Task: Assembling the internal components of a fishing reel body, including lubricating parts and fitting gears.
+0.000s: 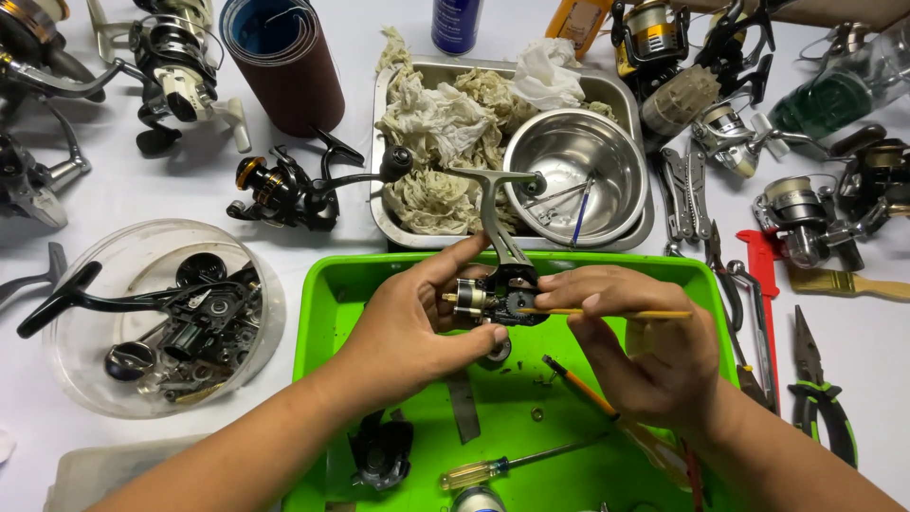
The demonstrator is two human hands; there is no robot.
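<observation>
My left hand point(408, 327) grips a partly dismantled fishing reel body point(493, 296) above the green tray point(322, 303); the reel's grey stem point(493, 213) points up toward the steel pan. My right hand point(645, 346) holds a thin yellow stick-like tool point(616, 313) level, its tip at the reel's open gear side. Thumb and fingers of both hands meet around the reel.
In the tray lie a yellow-handled screwdriver point(479, 469), an orange-handled tool point(578, 384), a black reel part point(379, 455) and small screws. Behind stands a steel pan point(389, 223) with rags and a steel bowl point(573, 166). A clear bowl of parts point(161, 318) sits left; pliers point(820, 398) and reels lie right.
</observation>
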